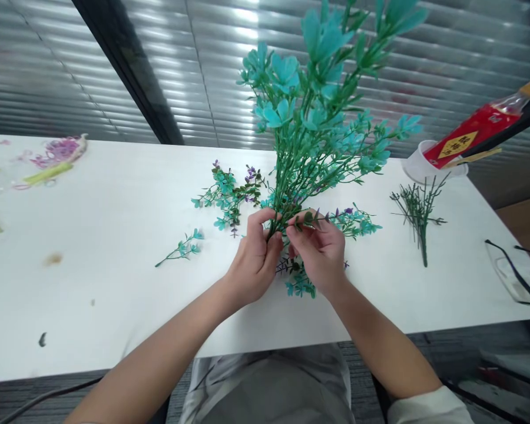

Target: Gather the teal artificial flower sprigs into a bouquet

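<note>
My left hand is closed around the lower stems of a tall bunch of artificial turquoise flowers, which stands upright above the table. Close beside it, my right hand pinches a small sprig with dark green leaves and purple tips against the bunch's stems. Under and around both hands lie loose sprigs: turquoise and purple ones behind the left hand, a turquoise one to the right, and another below, partly hidden by my right hand. A single turquoise sprig rests farther left.
A bare green stem bundle lies at the right, near black-framed glasses. Behind it, a red-labelled bottle leans over a white plastic tub. Purple flower material sits at the far left of the white table, before window blinds.
</note>
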Tool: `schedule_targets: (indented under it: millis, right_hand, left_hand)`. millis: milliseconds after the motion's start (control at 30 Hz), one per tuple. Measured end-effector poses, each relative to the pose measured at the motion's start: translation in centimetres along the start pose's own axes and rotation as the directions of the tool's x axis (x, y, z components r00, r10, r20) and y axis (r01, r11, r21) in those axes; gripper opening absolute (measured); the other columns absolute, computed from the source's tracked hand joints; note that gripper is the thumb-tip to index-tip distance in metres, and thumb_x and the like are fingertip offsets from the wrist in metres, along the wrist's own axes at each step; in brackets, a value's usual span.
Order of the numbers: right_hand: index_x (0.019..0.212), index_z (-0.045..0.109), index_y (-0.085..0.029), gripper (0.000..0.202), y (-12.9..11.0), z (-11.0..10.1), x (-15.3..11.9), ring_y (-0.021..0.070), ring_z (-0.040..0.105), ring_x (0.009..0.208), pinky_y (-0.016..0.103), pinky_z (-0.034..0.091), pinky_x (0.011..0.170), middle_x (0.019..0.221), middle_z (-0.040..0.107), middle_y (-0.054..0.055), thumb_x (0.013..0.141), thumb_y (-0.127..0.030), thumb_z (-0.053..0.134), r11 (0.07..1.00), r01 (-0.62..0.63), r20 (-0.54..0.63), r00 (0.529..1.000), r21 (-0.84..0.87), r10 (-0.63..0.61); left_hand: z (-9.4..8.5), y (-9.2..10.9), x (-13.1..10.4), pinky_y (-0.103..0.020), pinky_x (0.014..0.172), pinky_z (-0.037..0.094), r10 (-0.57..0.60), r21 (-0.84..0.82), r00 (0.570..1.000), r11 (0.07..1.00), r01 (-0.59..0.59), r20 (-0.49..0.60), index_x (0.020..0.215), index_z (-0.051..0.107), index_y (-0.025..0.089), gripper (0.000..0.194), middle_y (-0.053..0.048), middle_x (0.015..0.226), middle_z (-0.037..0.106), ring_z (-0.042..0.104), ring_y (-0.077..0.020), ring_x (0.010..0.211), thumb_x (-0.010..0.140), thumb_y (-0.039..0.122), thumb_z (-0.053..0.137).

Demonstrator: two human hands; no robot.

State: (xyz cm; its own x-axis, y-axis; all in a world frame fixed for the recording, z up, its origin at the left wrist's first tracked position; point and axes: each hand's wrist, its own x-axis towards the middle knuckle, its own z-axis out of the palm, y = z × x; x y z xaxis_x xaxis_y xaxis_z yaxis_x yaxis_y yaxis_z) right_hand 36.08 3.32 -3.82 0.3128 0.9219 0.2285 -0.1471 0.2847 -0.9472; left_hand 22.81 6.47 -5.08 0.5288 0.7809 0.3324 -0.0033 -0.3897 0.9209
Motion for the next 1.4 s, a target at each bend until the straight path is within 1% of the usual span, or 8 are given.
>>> schedule_targets:
  millis: [100,300,500,700,900,1033,1167,1400]
  right_hand:
    - [0.086,0.065,-0.020,0.012,0.1,0.1,0.0,0.0076,0.053,0.057,0.020,0.048,0.048,0.079,0.063,0.000,0.082,-0.027,0.074,0.999,0.011,-0.001,1.000,-0.041,-0.011]
    - [0.085,0.068,-0.020,0.006,0.1,0.1,0.1,0.0089,0.055,0.060,0.021,0.050,0.053,0.075,0.063,-0.001,0.082,-0.022,0.073,0.999,0.018,0.005,1.000,-0.027,-0.017]
    - [0.080,0.069,-0.020,0.005,0.0,0.1,0.3,0.0062,0.051,0.052,0.020,0.049,0.050,0.071,0.062,-0.003,0.079,-0.019,0.075,1.000,0.004,-0.014,1.000,0.006,-0.004]
    - [0.081,0.069,-0.020,0.007,-0.1,0.0,0.3,0.0118,0.062,0.065,0.024,0.054,0.056,0.078,0.068,0.000,0.079,-0.024,0.075,0.999,-0.039,0.002,0.999,0.000,0.039]
    - [0.080,0.070,-0.021,0.013,-0.2,-0.1,0.5,0.0160,0.066,0.072,0.027,0.055,0.055,0.079,0.068,0.002,0.078,-0.032,0.076,0.995,-0.103,0.024,0.994,-0.012,0.104]
    - [0.077,0.070,-0.020,0.014,-0.2,-0.3,0.6,0.0148,0.064,0.070,0.026,0.054,0.055,0.077,0.067,0.001,0.079,-0.032,0.077,0.994,-0.111,0.042,0.993,-0.010,0.111]
    - [0.078,0.072,-0.021,0.012,-0.3,-0.7,0.7,0.0142,0.065,0.074,0.026,0.055,0.061,0.080,0.068,0.001,0.081,-0.031,0.077,0.992,-0.123,0.104,0.987,-0.018,0.125]
    - [0.078,0.071,-0.020,0.014,-0.9,-1.3,1.2,0.0142,0.062,0.070,0.026,0.052,0.059,0.080,0.064,0.001,0.082,-0.032,0.077,0.984,-0.061,0.164,0.983,-0.165,0.088]
  left_hand:
    - [0.1,-0.4,-0.2,-0.027,0.052,0.045,0.026,0.064,1.000,0.998,-0.025,-0.012,0.130,0.027,0.027,0.027,0.002,0.075,0.052,0.050,-0.0126,0.056,0.105,0.029,0.036]
    - [0.1,-0.5,-0.3,-0.025,0.050,0.040,0.064,0.135,0.998,0.989,-0.062,-0.011,0.131,0.028,0.026,0.028,0.005,0.070,0.047,0.045,-0.0109,0.051,0.105,0.024,0.034]
    - [-0.1,-0.3,-0.1,-0.022,0.051,0.037,0.104,0.257,0.995,0.961,-0.100,0.000,0.132,0.028,0.023,0.032,0.005,0.073,0.052,0.044,-0.0080,0.050,0.101,0.014,0.035]
    - [-0.1,0.1,0.0,-0.019,0.049,0.030,0.174,0.358,0.985,0.920,-0.158,-0.011,0.130,0.031,0.022,0.035,0.009,0.066,0.043,0.038,-0.0063,0.046,0.098,0.009,0.037]
    - [-0.1,0.3,0.0,-0.020,0.049,0.029,0.158,0.385,0.987,0.911,-0.145,-0.002,0.130,0.030,0.021,0.035,0.009,0.065,0.043,0.037,-0.0071,0.046,0.098,0.009,0.036]
    - [-0.1,0.3,0.0,-0.020,0.048,0.027,0.172,0.401,0.985,0.903,-0.155,-0.008,0.130,0.031,0.021,0.036,0.010,0.064,0.040,0.034,-0.0072,0.045,0.097,0.008,0.036]
    - [-0.1,0.3,0.1,-0.022,0.049,0.026,0.147,0.423,0.989,0.897,-0.128,-0.011,0.130,0.032,0.021,0.034,0.009,0.065,0.043,0.034,-0.0075,0.045,0.098,0.010,0.036]
    - [0.0,0.5,0.1,-0.022,0.049,0.027,0.108,0.409,0.994,0.908,-0.094,-0.012,0.130,0.033,0.020,0.033,0.006,0.073,0.050,0.036,-0.0059,0.045,0.098,0.011,0.036]
